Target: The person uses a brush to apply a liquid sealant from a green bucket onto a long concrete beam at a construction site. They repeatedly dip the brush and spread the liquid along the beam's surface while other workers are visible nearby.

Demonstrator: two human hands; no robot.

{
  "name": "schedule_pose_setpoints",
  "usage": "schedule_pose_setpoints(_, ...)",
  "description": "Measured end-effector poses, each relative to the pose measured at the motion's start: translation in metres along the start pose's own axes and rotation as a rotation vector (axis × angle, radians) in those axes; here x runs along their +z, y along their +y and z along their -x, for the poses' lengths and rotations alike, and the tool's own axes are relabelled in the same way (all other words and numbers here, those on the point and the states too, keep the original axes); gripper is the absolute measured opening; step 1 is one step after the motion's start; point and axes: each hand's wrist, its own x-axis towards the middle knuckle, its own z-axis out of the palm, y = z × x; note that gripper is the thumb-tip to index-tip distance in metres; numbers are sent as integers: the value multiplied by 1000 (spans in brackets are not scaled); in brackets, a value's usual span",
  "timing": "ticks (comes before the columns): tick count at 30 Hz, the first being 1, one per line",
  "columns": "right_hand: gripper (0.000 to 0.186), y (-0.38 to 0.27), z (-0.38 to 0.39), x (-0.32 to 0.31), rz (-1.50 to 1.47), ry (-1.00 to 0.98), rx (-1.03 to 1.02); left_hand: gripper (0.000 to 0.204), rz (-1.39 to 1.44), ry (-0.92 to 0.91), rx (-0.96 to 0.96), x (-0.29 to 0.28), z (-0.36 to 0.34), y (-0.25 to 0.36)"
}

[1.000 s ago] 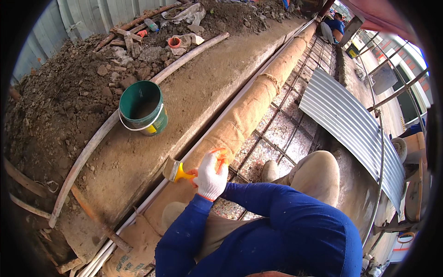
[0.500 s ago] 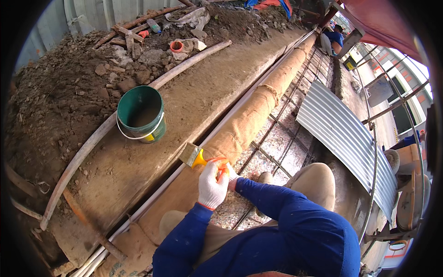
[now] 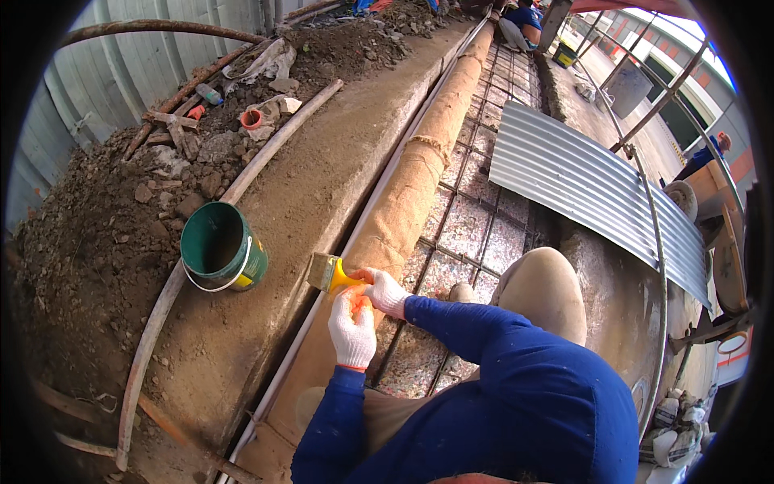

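Observation:
My right hand (image 3: 382, 292), in a white glove with orange on it, grips the yellow handle of a paintbrush (image 3: 322, 273), whose flat bristles point left over the burlap-wrapped pipe. My left hand (image 3: 352, 331), gloved the same way, is closed just below the handle; what its fingers hold, if anything, is hidden. The burlap-wrapped pipe (image 3: 406, 196) runs away from me beside a white conduit and a rebar grid (image 3: 461, 239). A green bucket (image 3: 222, 249) with a white handle stands on the concrete ledge to the left.
Soil, rubble and wooden poles (image 3: 287, 126) line a metal fence on the left. A corrugated sheet (image 3: 582, 195) lies right of the rebar, near metal railings. A person in blue (image 3: 524, 26) is at the trench's far end; another (image 3: 704, 156) is at the right.
My right hand has come out from behind the left and shows on the brush handle; my left hand sits lower. The head view has shifted, so the bucket appears lower.

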Motion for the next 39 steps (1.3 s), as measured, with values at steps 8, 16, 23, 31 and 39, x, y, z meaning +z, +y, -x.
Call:
schedule_pose_setpoints(8, 42, -73, 26, -32, -142, 195, 29, 26, -193, -26, -179, -6, 4, -47)
schedule_pose_setpoints(16, 35, -101, 55, -35, -339, 209, 4, 33, -849, -329, 258, -15, 47, -72)
schedule_pose_setpoints(23, 35, -61, 42, -34, -327, 134, -104, 41, -1088, -464, 188, -10, 52, -101)
schedule_pose_setpoints(31, 40, -65, 36, -89, -354, 228, -238, 46, -1304, -677, 40, 5, 30, -117)
schedule_pose_setpoints(39, 39, -93, 80, -173, -395, 48, -301, 37, -1637, -1456, 256, 28, -49, -87)
